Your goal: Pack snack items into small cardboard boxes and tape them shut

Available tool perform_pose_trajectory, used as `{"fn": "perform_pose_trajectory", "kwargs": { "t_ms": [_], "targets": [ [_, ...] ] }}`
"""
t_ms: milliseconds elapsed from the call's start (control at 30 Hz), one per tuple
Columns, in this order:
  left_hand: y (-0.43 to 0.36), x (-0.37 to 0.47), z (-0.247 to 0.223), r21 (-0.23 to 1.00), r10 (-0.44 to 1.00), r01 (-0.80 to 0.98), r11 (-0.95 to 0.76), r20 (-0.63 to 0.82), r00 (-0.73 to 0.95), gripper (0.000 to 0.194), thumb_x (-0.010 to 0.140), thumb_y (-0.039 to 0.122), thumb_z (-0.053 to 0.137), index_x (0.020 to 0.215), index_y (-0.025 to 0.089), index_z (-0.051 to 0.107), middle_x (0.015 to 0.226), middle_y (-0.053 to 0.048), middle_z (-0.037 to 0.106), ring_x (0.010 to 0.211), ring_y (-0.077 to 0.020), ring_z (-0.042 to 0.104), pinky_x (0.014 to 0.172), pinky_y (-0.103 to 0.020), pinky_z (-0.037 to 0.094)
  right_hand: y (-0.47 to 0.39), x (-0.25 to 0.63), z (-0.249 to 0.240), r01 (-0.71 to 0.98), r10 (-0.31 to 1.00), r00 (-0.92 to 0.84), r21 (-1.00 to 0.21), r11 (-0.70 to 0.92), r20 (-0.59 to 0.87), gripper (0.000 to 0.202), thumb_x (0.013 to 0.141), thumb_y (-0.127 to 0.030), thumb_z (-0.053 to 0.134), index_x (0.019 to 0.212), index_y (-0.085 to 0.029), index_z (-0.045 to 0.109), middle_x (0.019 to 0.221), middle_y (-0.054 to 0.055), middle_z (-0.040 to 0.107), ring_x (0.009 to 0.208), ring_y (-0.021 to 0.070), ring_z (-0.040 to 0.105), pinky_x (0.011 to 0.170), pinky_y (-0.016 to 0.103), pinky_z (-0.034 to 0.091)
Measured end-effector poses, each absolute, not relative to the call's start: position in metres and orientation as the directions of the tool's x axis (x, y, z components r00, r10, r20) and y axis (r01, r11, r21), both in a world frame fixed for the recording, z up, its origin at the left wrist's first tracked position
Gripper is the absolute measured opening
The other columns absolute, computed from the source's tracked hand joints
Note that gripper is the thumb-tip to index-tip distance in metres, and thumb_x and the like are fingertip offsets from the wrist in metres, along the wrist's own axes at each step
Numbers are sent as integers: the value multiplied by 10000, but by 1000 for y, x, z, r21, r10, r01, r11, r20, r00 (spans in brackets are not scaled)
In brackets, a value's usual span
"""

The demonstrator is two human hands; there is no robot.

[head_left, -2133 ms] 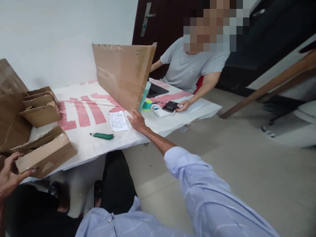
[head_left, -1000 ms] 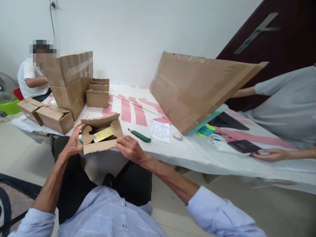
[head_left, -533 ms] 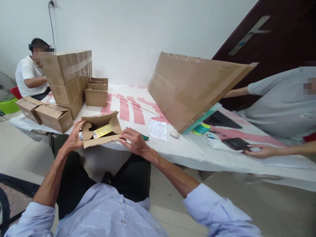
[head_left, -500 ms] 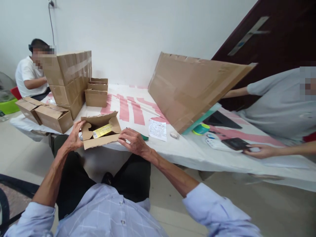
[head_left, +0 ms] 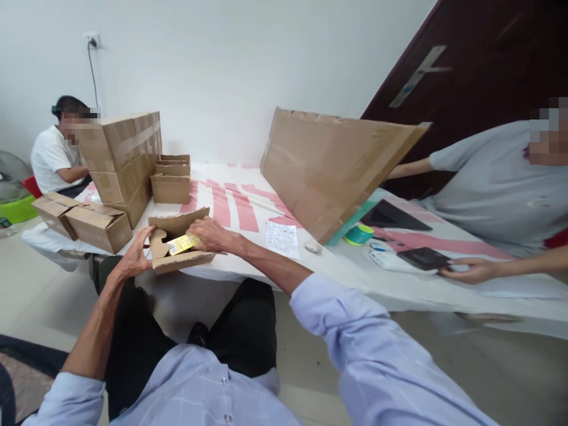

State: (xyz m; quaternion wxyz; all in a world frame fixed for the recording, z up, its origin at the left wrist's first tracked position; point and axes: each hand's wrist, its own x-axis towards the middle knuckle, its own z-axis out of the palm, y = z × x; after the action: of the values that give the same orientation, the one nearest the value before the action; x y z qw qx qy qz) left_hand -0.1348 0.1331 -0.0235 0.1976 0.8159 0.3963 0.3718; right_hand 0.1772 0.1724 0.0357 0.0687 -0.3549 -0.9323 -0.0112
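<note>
**A yellow packet in an open cardboard box, right hand at its end**

The yellow packet lay inside the cardboard box at the near edge of the bench; its print and a striped patch like a barcode were too small to read. The left hand had its grip closed on the box's left end, forearm rising from below. The right hand, palm down with fingers bent, reached in at the packet's right end; whether its grip had closed could not be told. Rows of marks on a white sheet to the right were illegible.
</note>
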Motion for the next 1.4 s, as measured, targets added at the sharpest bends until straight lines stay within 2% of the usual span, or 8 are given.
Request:
{"fn": "perform_pose_trajectory", "kwargs": {
  "t_ms": [133,300,567,767,967,1133,1233,1400],
  "targets": [
    [156,-145,-31,721,844,445,-531,399,360,1185,625,400,954,1646,226,376,1659,-214,405,1494,-422,499,1054,-506,610,181,202,43,517,674,-568,-431,739,472,461,902,-386,744,1298,-150,745,1334,161,746,1199,309,676,1037,438,522],
    [201,-131,-22,715,887,526,-461,374,269,1235,506,349,958,1613,165,443,1626,-233,457,1475,-445,506,1168,-589,515,189,233,76,194,807,-217,-786,586,548,586,835,-530,784,1291,-162,756,1256,109,776,1085,290,735,927,410,612],
    [217,-114,-7,699,892,565,-439,413,182,803,644,559,876,1348,225,679,1497,-152,613,1446,-410,553,1210,-587,468,171,255,113,3,869,-161,-881,474,467,626,756,-668,852,1131,-171,788,1023,77,827,887,253,767,767,352,632],
    [161,-97,27,680,792,529,-509,610,-23,574,815,561,791,1274,223,720,1471,-159,622,1396,-360,594,991,-464,599,150,256,113,198,861,-463,-922,333,211,509,706,-553,926,1018,-168,813,955,75,836,801,202,768,693,289,603],
    [79,-46,52,935,853,191,-300,173,493,693,699,475,957,1311,227,748,1118,-112,797,953,-302,781,772,-374,640,138,226,116,390,645,-764,-818,423,-32,435,706,-506,929,994,-194,832,860,33,818,720,181,735,622,269,557],
    [60,-43,25,989,983,-45,-140,144,116,658,657,533,974,1167,192,736,1031,-88,805,887,-278,787,786,-361,645,138,230,77,151,863,-296,-872,465,409,590,857,-620,783,1271,-200,749,1231,122,776,1003,228,749,802,329,632],
    [68,-39,11,954,960,-171,-246,215,-181,654,691,600,933,1138,205,664,1066,-72,777,902,-232,768,802,-335,640,133,217,33,27,918,-145,-926,376,369,748,891,-667,716,1485,-228,600,1341,158,725,1088,277,752,790,373,660],
    [96,-18,3,960,956,-122,-251,225,-188,669,748,666,845,1185,217,611,1189,-100,739,980,-228,752,712,-277,624,135,169,-17,-82,928,-71,-929,360,366,732,949,-738,557,1463,-219,615,1340,134,746,1202,315,727,987,461,642]
  ]
}}
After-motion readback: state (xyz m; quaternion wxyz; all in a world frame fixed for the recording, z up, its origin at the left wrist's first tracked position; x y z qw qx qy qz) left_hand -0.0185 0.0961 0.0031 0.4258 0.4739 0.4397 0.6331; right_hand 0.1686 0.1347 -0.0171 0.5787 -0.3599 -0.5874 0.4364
